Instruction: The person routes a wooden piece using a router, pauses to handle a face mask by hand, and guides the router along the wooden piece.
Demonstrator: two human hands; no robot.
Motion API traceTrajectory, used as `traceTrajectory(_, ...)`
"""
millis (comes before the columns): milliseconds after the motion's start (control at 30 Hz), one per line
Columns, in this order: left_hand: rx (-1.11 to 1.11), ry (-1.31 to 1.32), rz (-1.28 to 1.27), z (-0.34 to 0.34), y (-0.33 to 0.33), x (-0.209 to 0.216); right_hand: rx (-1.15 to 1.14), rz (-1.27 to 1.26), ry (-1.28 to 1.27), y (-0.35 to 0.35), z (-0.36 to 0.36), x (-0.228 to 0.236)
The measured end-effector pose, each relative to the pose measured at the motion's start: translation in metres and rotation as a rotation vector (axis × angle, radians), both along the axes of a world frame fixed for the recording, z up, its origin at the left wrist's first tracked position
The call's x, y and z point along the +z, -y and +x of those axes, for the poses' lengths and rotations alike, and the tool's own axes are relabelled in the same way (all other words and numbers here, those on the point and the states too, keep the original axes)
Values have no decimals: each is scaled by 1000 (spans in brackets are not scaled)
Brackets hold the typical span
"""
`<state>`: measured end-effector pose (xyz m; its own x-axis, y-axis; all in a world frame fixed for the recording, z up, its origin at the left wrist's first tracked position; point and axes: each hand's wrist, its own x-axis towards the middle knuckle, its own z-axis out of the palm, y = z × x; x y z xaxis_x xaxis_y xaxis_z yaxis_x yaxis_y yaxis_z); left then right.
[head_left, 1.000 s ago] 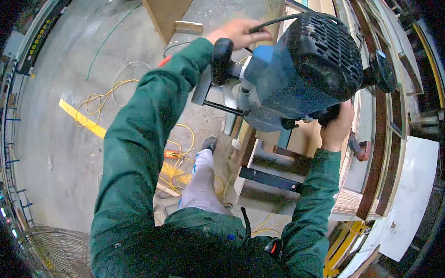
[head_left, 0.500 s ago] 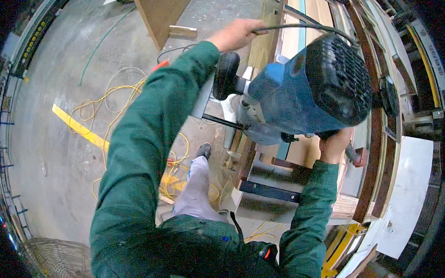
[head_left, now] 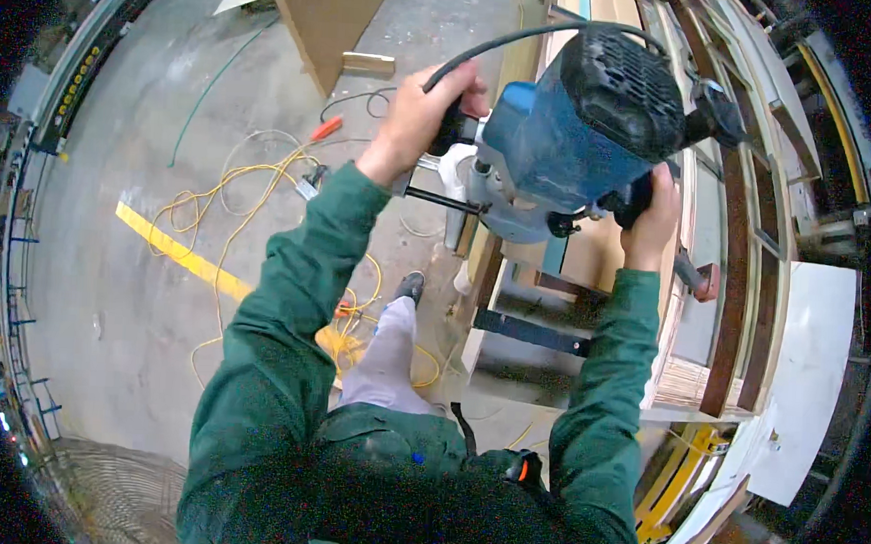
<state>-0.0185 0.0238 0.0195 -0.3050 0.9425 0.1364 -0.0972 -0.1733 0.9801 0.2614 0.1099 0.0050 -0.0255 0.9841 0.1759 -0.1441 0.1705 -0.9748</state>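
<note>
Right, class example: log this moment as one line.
left hand: on black handle; right hand: on black knob; tool: blue router; cord: touching left hand

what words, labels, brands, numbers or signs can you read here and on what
None can be read.
Router: no legible lettering; any label is too small or blurred.
Dark rail, far left: yellow marks, too small to read.

The one view, a wide fisheye, looks down from the person's head along both green sleeves point(head_left: 289, 295), the blue router point(head_left: 562, 146) near, the floor point(head_left: 131, 356) farther below.
</note>
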Motion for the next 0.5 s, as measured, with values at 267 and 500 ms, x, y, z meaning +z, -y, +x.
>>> traceTrajectory(267,163,-40,4,16,0,-1,57,11,84,0,6,3)
traceTrajectory(500,193,-112,0,19,3,6,81,-35,-5,-2,6,2)
